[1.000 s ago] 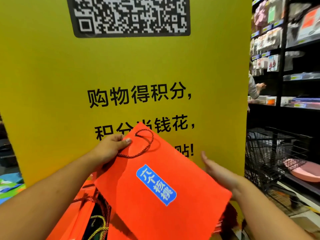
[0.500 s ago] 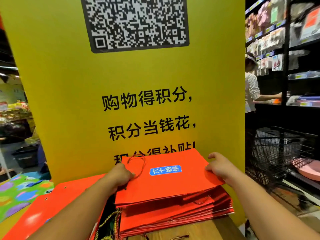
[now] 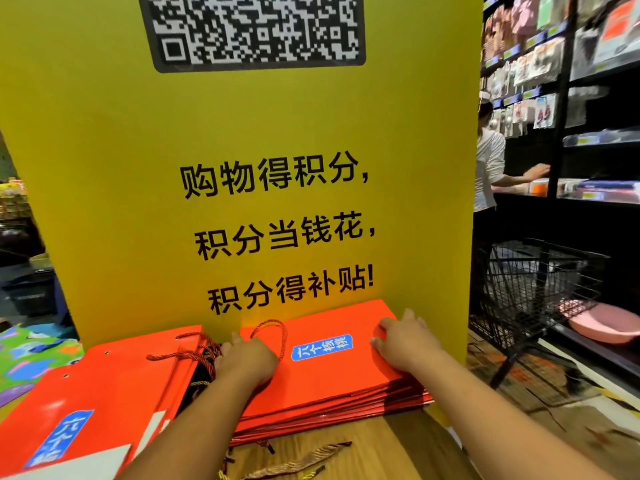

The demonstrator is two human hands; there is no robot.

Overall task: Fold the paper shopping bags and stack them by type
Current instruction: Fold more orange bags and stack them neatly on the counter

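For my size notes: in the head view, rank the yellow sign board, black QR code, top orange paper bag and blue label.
yellow sign board
black QR code and top orange paper bag: too alike to rank
blue label

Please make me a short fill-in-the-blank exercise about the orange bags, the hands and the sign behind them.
The left hand and the right hand both rest on the ____ bag of the stack.
The label on that bag is ____.
The sign behind the stack is ____.
The stack lies on a table of ____.
Missing words: top; blue; yellow; wood.
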